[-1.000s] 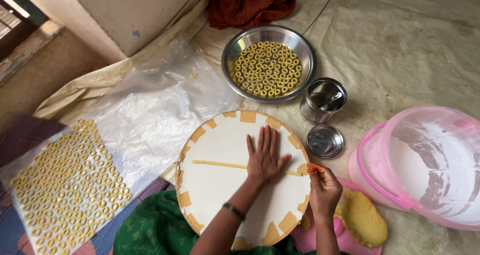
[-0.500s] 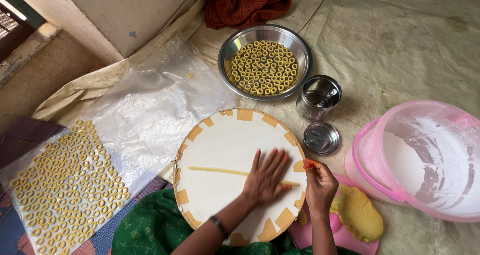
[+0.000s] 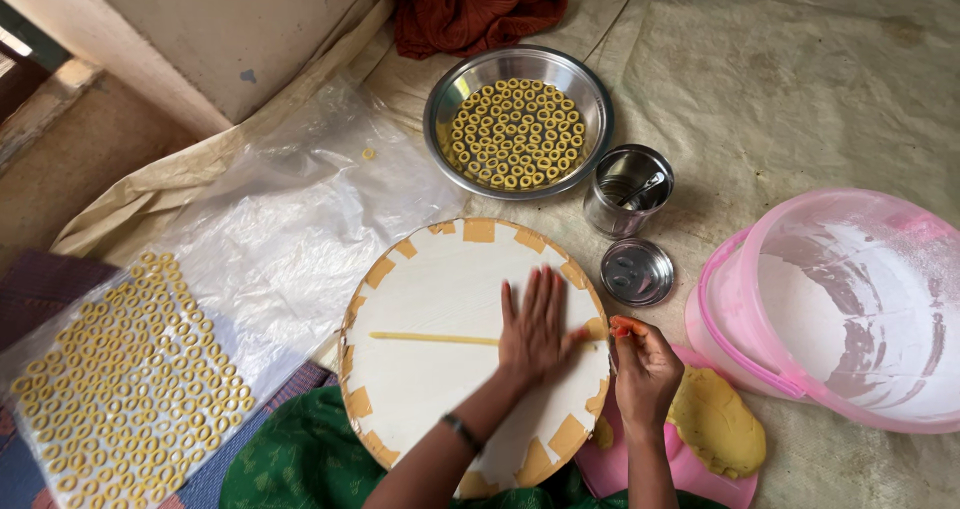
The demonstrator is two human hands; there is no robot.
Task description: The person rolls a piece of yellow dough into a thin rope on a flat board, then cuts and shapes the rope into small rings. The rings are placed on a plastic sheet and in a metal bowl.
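Pink tub (image 3: 745, 344): lying to the right of the round white board, translucent plastic, floured white inside, mouth tilting toward the camera for easy reach.
Clear plastic sheet (image 3: 290, 229): spreading left of the board, keeping the finished yellow dough rings (image 3: 120, 379) off the floor in close rows at its lower left end.
Round white board (image 3: 440, 299): sitting in front of the green-clad lap, orange patches around its rim, serving as a flat rolling surface.
Steel bowl (image 3: 445, 104): standing above the board, holding more rings in a single layer.
Yellow dough lump (image 3: 715, 419): resting right of the board on a pink lid, just beside the right hand for pinching off.
Left hand (image 3: 535, 324): pressing flat and wide, fingers spread, on the right end of the thin yellow dough rope (image 3: 430, 338), rolling it out along the middle of the board.
Right hand (image 3: 645, 364): curling narrow at the board's right rim, fingertips near the rope's end; whether pinching dough, cannot tell.
Steel tin (image 3: 628, 191) and its lid (image 3: 637, 270): standing open right of the board, within arm's reach.
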